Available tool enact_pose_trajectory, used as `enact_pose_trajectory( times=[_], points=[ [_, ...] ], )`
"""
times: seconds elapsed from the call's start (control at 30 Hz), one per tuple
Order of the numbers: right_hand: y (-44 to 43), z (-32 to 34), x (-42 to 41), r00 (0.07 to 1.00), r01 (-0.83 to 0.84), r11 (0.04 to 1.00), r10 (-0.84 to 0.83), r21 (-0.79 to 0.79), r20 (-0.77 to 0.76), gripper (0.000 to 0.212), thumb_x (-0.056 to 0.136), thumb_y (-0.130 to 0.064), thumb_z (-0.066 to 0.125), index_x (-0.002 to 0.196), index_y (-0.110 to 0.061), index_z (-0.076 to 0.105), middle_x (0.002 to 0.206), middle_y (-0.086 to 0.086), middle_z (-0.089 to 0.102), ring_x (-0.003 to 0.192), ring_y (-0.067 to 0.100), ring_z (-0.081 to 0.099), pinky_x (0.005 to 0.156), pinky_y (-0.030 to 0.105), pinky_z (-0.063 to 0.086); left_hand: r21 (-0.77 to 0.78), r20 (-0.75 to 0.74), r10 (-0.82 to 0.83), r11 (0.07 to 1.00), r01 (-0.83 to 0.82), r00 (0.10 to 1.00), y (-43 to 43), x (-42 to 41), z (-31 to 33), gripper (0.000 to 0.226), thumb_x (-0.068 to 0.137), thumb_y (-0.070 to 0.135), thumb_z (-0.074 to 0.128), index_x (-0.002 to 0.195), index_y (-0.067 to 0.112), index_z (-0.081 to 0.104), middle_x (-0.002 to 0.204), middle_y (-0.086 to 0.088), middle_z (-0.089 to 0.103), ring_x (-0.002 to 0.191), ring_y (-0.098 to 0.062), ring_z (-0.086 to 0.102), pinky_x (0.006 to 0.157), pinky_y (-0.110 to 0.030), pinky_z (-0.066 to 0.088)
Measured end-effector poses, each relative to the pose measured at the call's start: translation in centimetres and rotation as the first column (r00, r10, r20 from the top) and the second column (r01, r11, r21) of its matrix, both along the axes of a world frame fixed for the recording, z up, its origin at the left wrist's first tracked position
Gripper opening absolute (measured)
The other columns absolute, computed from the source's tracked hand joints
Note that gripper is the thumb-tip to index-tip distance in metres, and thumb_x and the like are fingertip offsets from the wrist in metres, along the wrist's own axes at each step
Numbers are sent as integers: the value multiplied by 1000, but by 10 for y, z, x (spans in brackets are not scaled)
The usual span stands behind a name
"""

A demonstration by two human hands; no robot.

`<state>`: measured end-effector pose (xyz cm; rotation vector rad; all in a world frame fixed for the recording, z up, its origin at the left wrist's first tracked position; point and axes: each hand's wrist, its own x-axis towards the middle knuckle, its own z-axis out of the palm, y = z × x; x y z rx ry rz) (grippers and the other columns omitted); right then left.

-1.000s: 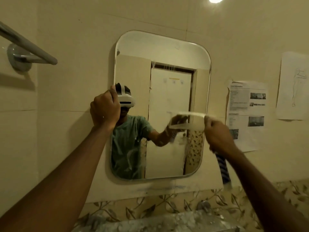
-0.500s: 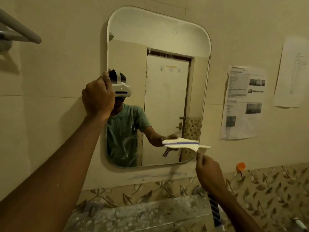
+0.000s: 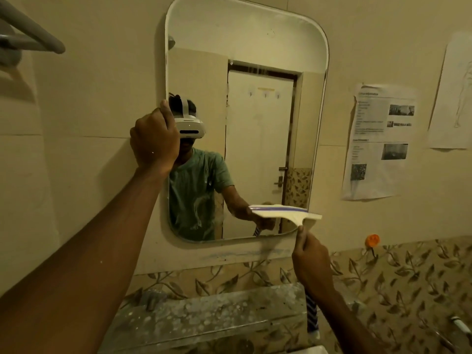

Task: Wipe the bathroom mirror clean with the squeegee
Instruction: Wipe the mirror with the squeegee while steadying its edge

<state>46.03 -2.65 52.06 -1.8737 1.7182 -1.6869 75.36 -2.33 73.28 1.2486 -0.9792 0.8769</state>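
Observation:
A tall mirror (image 3: 260,42) with rounded corners hangs on the beige tiled wall. My left hand (image 3: 154,139) grips its left edge at mid height, fingers curled around the rim. My right hand (image 3: 310,259) holds a white squeegee (image 3: 286,213) by its striped handle. The blade has a blue strip and lies level against the glass near the mirror's lower right corner. Faint smears show on the lower left of the glass.
A speckled glass shelf (image 3: 204,318) juts out below the mirror. A grey towel bar (image 3: 33,34) sticks out at upper left. Two printed sheets (image 3: 380,141) are taped to the wall at right, and an orange hook (image 3: 372,240) sits below them.
My right hand has drawn the squeegee down the right side of the mirror, from mid height to near the bottom edge. My left hand has kept its grip on the left rim.

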Motion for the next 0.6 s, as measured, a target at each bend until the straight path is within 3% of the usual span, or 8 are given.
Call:
enact_pose_trajectory(
  times=[0.1,0.3,0.4,0.47,0.6],
  points=[
    [4,5,-5,1000,-27,999,27,31,7,48,103,-40,30,64,-21,52,53,1,56,43,12,51,41,26,39,17,-11,-8,1000,8,1000,5,-2,1,58,103,37,25,81,2,66,75,-18,70,66,-31,66,57,-25,34],
    [-8,75,-13,995,-92,991,96,-93,38,41,104,-41,30,73,-26,53,64,0,61,48,14,58,41,27,49,23,-25,-18,1000,18,1000,7,-4,0,56,103,35,26,82,1,65,76,-18,70,67,-31,66,57,-26,34],
    [-7,32,-2,996,-61,996,65,-65,60,41,105,-34,31,70,-23,51,57,0,55,41,7,46,35,12,34,30,-7,-3,1000,3,1000,6,-3,0,57,103,34,25,82,0,65,77,-18,70,68,-31,66,57,-24,34],
    [-2,-8,4,998,-56,998,57,-19,38,42,104,-34,31,68,-24,49,52,-2,51,38,3,40,34,12,30,34,3,3,999,-3,1000,5,-2,0,56,103,34,24,83,1,65,79,-18,70,70,-32,67,57,-23,33],
    [8,-51,5,999,-38,998,39,59,-20,48,103,-36,31,58,-25,46,45,-6,47,42,1,50,36,13,26,32,0,27,999,-27,1000,7,-4,0,55,103,33,26,83,0,65,79,-20,71,71,-34,67,57,-24,31]
  ],
)
